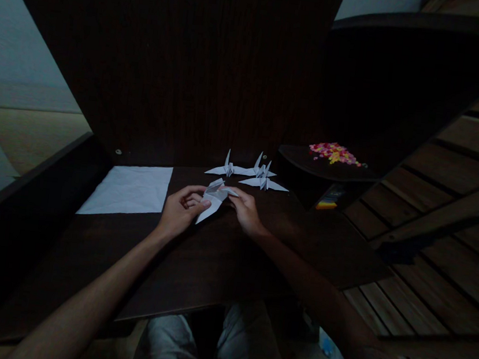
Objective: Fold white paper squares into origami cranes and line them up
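Note:
Between my hands, just above the dark desk, is a partly folded white origami paper [215, 200] with several flaps standing up. My left hand [181, 208] pinches its left side, thumb on top and fingers curled beneath. My right hand [245, 208] pinches a flap on the other side between thumb and finger. Just beyond my hands stand three folded paper cranes: one at left [227, 167], one at the back right [260, 169] and one in front [264, 183]. Their wings are spread and partly overlap. A flat white sheet of paper [131, 189] lies left of my left hand.
The desk [210, 275] has a tall back panel [192, 69] and a raised left side [25, 176]. On a small corner shelf [303, 159] at right sits a pile of pink, red and yellow small pieces [335, 153]. Wooden slats [443, 257] lie beyond the right edge.

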`<move>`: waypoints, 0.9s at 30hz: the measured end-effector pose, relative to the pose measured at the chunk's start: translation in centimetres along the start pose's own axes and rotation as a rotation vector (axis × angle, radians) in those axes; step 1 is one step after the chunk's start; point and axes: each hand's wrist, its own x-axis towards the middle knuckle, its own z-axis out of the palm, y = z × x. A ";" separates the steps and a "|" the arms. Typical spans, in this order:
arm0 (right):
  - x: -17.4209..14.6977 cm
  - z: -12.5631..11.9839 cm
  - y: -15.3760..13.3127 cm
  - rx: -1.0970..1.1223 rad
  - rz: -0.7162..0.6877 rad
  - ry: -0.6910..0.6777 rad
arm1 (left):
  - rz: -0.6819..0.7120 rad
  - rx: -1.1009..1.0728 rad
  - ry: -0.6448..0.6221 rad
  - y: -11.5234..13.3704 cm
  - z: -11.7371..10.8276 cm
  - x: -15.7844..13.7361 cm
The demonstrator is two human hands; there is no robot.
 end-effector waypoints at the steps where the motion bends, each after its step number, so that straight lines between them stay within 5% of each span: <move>1: 0.0 0.0 -0.1 -0.007 -0.023 0.011 | -0.003 0.000 -0.013 0.0 0.0 0.0; 8: -0.4 0.2 -0.7 -0.175 -0.129 0.141 | -0.025 -0.072 -0.072 -0.3 0.2 -0.2; 12: -0.8 0.3 -0.7 -0.262 -0.177 0.084 | 0.007 -0.062 -0.138 -0.4 0.0 -0.2; 18: -0.6 0.2 -0.5 -0.154 -0.118 -0.058 | 0.003 -0.005 -0.206 -0.1 -0.2 -0.5; 27: 0.0 -0.6 -0.9 -0.121 0.028 0.012 | -0.024 0.025 -0.255 -0.1 -0.3 -0.3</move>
